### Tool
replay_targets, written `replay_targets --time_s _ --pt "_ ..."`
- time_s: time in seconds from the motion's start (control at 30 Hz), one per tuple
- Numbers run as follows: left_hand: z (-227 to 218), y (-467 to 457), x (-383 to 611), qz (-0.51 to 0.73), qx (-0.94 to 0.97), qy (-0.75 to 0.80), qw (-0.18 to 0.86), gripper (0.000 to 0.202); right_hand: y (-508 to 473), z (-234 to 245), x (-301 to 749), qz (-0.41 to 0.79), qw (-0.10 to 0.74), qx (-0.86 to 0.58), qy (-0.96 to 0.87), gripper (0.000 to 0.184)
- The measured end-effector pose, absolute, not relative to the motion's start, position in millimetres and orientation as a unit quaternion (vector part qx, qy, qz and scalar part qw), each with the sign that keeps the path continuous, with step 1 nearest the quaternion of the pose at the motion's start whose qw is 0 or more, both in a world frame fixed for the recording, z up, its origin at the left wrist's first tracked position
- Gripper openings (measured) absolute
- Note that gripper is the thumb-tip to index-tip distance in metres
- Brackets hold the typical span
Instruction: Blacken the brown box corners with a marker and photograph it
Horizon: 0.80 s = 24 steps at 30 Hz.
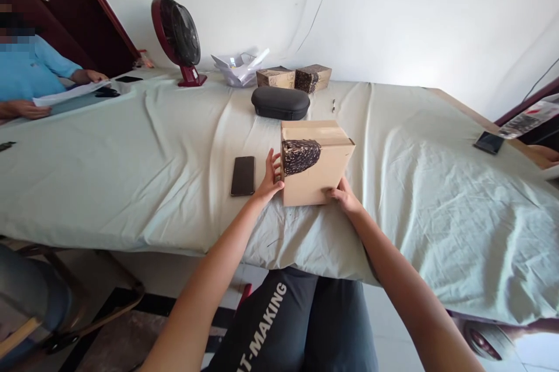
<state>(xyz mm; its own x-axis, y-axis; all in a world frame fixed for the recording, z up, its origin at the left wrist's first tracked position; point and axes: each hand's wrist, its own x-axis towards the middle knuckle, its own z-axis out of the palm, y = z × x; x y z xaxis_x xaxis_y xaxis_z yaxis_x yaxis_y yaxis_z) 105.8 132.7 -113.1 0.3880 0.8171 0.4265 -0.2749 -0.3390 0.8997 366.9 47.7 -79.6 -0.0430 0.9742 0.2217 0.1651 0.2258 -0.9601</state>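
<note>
A cardboard box (318, 177) with a black scribbled patch on its front stands on the table's pale cloth (152, 174), near the front edge. My left hand (269, 177) rests against the box's left side, fingers spread. My right hand (343, 196) touches the box's lower front corner, its fingers partly tucked against the cardboard. A black phone (243, 175) lies flat just left of my left hand.
A black oval case (280, 102) lies behind the box, with a pen (333, 105) nearby. Two small boxes (292, 77), crumpled white wrapping (238, 66) and a red fan (177, 34) stand at the back. Another person in a blue sleeve (39, 72) sits at left with paper. Another phone (489, 142) lies at right.
</note>
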Motion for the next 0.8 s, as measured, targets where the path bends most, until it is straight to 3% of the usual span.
replay_targets --time_s 0.33,0.43,0.53,0.63,0.73,0.8 --pt "-124 125 109 0.470 0.699 0.195 0.503 0.170 52 -79 368 0.339 0.521 -0.493 -0.609 0.075" --pt "-119 123 108 0.495 0.688 0.210 0.488 0.163 51 -80 369 0.293 0.508 -0.509 -0.629 0.069" --pt "-115 127 105 0.528 0.632 0.240 0.515 0.142 50 -78 372 0.141 0.493 -0.592 -0.621 0.055" --pt "-109 130 102 0.571 0.567 0.277 0.526 0.121 52 -76 379 0.036 0.386 -0.718 -0.578 0.051" --pt "-101 129 100 0.584 0.521 0.289 0.551 0.108 56 -76 384 0.044 0.244 -0.776 -0.580 0.045" --pt "-97 127 99 0.590 0.502 0.289 0.562 0.106 57 -76 384 0.050 0.193 -0.772 -0.604 0.034"
